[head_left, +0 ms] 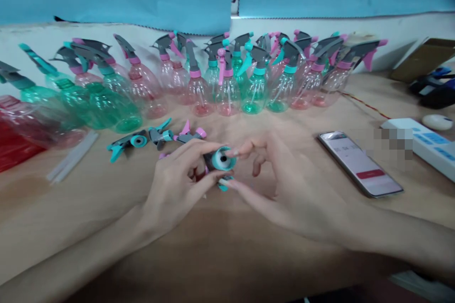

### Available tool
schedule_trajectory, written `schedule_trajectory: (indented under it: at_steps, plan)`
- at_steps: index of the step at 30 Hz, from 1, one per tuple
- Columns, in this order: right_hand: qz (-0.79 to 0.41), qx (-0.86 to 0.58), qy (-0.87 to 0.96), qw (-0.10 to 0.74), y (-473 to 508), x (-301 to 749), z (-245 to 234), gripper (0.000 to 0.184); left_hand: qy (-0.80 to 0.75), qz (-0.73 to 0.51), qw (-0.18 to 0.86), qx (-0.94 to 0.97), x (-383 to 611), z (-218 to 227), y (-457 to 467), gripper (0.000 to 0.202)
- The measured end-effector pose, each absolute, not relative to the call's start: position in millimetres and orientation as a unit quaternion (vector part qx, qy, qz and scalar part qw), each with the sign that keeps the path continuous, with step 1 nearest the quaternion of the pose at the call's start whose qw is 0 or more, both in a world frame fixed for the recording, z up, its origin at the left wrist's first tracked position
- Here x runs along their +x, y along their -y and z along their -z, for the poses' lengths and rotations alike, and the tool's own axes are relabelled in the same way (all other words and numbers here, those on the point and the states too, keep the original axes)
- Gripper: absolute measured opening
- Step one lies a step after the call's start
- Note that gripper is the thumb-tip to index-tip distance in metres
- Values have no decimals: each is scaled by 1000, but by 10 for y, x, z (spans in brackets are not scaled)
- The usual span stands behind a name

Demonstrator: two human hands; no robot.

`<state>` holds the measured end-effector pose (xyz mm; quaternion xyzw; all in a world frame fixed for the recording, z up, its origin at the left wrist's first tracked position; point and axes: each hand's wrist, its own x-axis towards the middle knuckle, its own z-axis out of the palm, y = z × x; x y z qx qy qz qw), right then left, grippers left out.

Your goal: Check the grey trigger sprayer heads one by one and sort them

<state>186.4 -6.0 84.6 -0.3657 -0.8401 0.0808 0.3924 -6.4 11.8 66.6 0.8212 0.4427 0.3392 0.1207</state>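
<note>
My left hand (177, 184) and my right hand (277, 184) meet over the wooden table (106, 218). Together they pinch a grey spray head with a teal screw cap (221, 160), its open underside turned towards me. My left fingers wrap its grey body. My right thumb and forefinger grip the teal cap. Just behind my hands lie loose spray heads: a teal-and-grey one (128, 143), another teal one (160, 135) and a pink-and-grey one (190, 135).
A row of several pink and green spray bottles (227, 85) stands along the back. More bottles (88, 99) lie at the left. Clear tubes (73, 157) rest at the left. A phone (359, 163), a white power strip (426, 144) and a cardboard box (423, 59) sit at the right.
</note>
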Motion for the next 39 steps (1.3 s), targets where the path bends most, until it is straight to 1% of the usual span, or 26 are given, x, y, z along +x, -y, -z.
schedule_trajectory:
  at_steps: [5,10,12,15,17,20,22,24,29,34,36,39]
  plan:
    - [-82,-374,836,393,-115,1894,-971,21,-429,-353,131,821,-42,-701,-232,27]
    - [-151,-342,833,407,-246,1899,-994,19,-424,-332,122,833,-63,-791,-326,29]
    - [-162,-333,837,403,-299,1899,-1000,18,-423,-328,123,836,-63,-803,-365,29]
    - [-152,-326,854,376,-383,1930,-987,19,-409,-320,132,845,-48,-778,-425,28]
    - [-132,-321,874,340,-434,1969,-961,20,-396,-300,150,855,-34,-750,-460,25]
    - [-105,-314,897,293,-488,2021,-926,23,-385,-260,214,860,-27,-726,-494,16]
    - [-106,-310,901,285,-509,2035,-917,23,-384,-248,253,853,-37,-726,-504,12]
    - [-118,-307,900,286,-522,2036,-918,23,-388,-245,269,847,-52,-730,-507,12]
    - [-154,-307,900,269,-541,2028,-908,20,-377,-244,276,850,-61,-725,-513,3]
    - [-211,-290,904,234,-541,2024,-856,16,-361,-236,253,866,-47,-703,-525,7]
    - [-198,-289,909,227,-538,2016,-857,13,-364,-229,262,864,-49,-701,-527,8]
    - [-145,-273,925,222,-531,1991,-893,13,-369,-230,271,859,-47,-710,-526,10]
